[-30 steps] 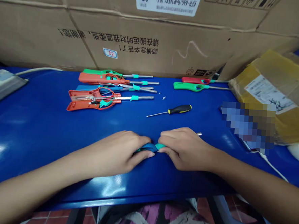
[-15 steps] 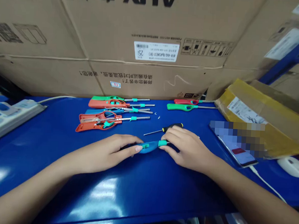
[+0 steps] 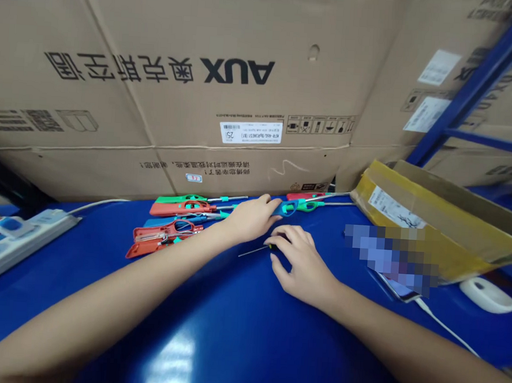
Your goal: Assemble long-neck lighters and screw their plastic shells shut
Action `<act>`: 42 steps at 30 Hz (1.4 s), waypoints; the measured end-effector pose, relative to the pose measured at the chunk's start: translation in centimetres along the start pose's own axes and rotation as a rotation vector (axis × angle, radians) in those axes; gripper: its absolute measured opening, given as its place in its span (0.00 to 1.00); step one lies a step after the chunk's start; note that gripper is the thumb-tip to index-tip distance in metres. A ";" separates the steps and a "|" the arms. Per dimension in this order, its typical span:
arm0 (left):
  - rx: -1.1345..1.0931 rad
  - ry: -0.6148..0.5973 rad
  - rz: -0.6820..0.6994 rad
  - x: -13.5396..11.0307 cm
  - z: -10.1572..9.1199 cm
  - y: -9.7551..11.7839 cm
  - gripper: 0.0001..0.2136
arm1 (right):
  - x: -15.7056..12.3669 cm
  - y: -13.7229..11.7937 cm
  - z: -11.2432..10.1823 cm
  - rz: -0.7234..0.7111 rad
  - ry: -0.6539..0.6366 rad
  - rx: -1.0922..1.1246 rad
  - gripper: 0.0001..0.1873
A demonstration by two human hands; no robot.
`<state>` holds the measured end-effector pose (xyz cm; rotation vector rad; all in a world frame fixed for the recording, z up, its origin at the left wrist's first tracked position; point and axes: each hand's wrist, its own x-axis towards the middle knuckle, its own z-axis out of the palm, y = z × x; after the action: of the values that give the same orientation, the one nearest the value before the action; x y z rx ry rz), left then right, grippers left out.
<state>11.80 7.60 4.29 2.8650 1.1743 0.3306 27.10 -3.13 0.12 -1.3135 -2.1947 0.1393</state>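
My left hand point(image 3: 251, 216) reaches far across the blue table point(image 3: 230, 328) and grips a blue long-neck lighter point(image 3: 290, 207) by its handle, holding it over the red lighter point(image 3: 304, 196) and green lighter point(image 3: 320, 204) at the back. My right hand point(image 3: 296, 258) lies curled over the black-and-yellow handle of a screwdriver point(image 3: 256, 250), whose thin metal shaft sticks out to the left on the table.
A pile of lighters and opened red lighter shells point(image 3: 162, 236) lies at left centre. A power strip point(image 3: 14, 240) sits at the far left. A yellow-taped parcel point(image 3: 431, 225), a phone and a white mouse point(image 3: 487, 294) are on the right. Large cardboard boxes point(image 3: 202, 84) wall off the back.
My left hand has carried the blue lighter from the table's middle to the back beside the red and green ones. My right hand let go of the lighter and closed over the screwdriver. The view tilted up.
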 end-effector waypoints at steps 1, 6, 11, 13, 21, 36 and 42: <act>0.016 0.012 0.009 1.4 0.3 0.2 0.19 | 0.0 0.2 0.0 0.015 -0.008 -0.012 0.16; 0.049 0.044 0.095 6.8 1.8 0.6 0.17 | -0.1 0.8 0.2 0.041 -0.054 -0.043 0.19; 0.082 0.086 0.126 9.1 3.7 0.8 0.17 | -0.2 1.0 0.3 0.044 -0.077 -0.057 0.19; 0.090 0.114 0.101 9.4 4.2 1.0 0.17 | -0.2 1.1 0.3 0.043 -0.088 -0.060 0.19; 0.083 0.182 0.029 5.5 0.5 -0.8 0.20 | -0.2 1.8 0.0 0.020 -0.139 -0.074 0.19; -0.019 -0.056 -0.269 -17.3 -4.3 -11.4 0.28 | 0.8 3.0 -1.7 0.192 -0.209 -0.263 0.15; -0.028 -0.008 -0.253 -19.2 -2.9 -12.3 0.25 | 0.9 4.1 -2.4 0.359 -0.203 -0.415 0.16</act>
<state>-10.60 2.92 2.27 2.6488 1.4949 0.3222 31.24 -0.73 0.94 -1.9982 -2.2062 -0.0545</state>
